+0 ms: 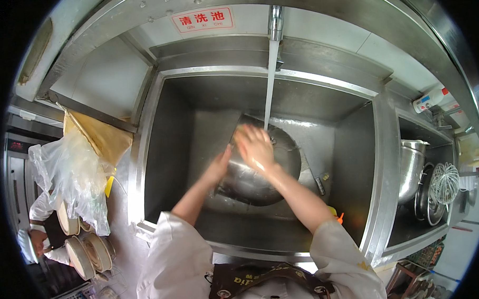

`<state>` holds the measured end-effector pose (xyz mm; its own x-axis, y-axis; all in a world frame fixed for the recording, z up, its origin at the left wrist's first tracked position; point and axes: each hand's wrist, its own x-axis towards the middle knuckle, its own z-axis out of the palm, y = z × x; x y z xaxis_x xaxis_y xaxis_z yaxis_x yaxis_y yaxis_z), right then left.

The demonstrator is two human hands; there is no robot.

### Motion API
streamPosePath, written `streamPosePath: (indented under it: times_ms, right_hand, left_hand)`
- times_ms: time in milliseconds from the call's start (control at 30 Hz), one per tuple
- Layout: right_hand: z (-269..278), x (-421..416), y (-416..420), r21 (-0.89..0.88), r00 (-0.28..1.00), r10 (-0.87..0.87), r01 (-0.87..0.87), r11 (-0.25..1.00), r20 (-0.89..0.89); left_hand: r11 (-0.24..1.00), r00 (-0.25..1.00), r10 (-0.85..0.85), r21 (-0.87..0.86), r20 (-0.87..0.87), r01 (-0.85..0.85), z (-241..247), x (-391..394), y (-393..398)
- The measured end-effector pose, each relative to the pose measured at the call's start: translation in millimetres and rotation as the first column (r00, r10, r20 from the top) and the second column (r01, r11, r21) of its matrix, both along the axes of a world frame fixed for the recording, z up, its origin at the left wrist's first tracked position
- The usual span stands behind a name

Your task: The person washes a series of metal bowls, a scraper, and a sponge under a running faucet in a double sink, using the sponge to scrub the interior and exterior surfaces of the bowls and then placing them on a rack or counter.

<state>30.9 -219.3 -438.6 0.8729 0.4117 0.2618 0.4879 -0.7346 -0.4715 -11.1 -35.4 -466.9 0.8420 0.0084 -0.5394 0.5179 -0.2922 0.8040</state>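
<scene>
My right hand (257,147) lies over a dark flat metal piece (248,119) in the steel sink, blurred by motion. Under its fingers is a yellowish pad (239,134), partly hidden. My left hand (221,162) grips the left edge of the metal piece, thumb up. Beneath both hands sits a large round stainless-steel bowl (260,192). Water (271,81) runs from the faucet (275,23) down beside my right fingers. To the right of the bowl, a knife (319,184) with a dark handle rests on the sink floor.
The sink rim (369,176) surrounds the work. A yellow-and-orange object (334,214) shows behind my right forearm. The right basin holds a steel pot (412,171), lids and a wire whisk (445,184). Plastic bags (76,171) hang left, near bamboo steamers (91,253) and another person's hand (39,241).
</scene>
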Motion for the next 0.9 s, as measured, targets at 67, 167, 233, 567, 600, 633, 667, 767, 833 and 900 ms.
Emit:
streamPosePath:
  times_ms: [67,167,233,567,600,633,667,767,833,900]
  right_hand:
    - [-1.5,23.5,11.9,0.101,0.984,-0.041,0.059,0.993,-0.171]
    - [-21.2,29.4,20.6,0.178,0.994,-0.041,0.058,0.982,-0.097]
    - [-13.2,-16.3,20.6,0.124,0.994,0.061,-0.073,0.990,0.096]
    - [-13.8,69.5,-37.0,0.451,0.919,-0.274,0.379,0.808,-0.282]
    - [-13.3,70.7,-38.3,0.374,0.928,-0.304,0.367,0.852,-0.218]
    - [-17.1,58.9,-34.3,0.295,0.936,-0.342,0.351,0.889,-0.083]
    - [-19.9,35.2,-27.4,0.203,0.933,-0.355,0.336,0.920,0.063]
    - [15.2,-42.3,-20.0,-0.008,0.949,-0.253,0.259,0.966,0.188]
    - [19.3,-48.4,-45.0,0.001,0.959,-0.184,0.189,0.982,0.214]
    - [29.0,-38.9,-67.8,-0.008,0.967,-0.114,0.119,0.993,0.227]
  left_hand:
    - [0.962,0.986,0.046,0.257,0.159,-0.086,18.5,-20.1,-13.2]
    - [0.957,0.967,0.078,0.255,0.243,-0.141,20.6,9.1,-26.4]
    - [0.962,0.959,0.163,0.179,0.230,-0.207,6.8,31.2,-22.7]
    - [0.995,0.987,0.090,0.034,0.131,-0.095,32.7,97.9,-101.8]
    - [0.997,0.989,0.073,-0.013,0.129,-0.072,20.5,109.5,-106.6]
    - [0.997,0.994,0.080,0.018,0.078,-0.081,24.9,113.9,-113.2]
    - [0.995,0.995,0.095,0.040,0.032,-0.096,38.3,118.3,-122.7]
    - [0.988,0.988,0.152,0.026,-0.039,-0.151,39.1,133.0,-132.7]
    - [0.991,0.990,0.125,0.053,-0.072,-0.121,45.8,137.8,-150.0]
    - [0.985,0.984,0.161,-0.057,-0.073,-0.165,35.9,143.0,-157.2]
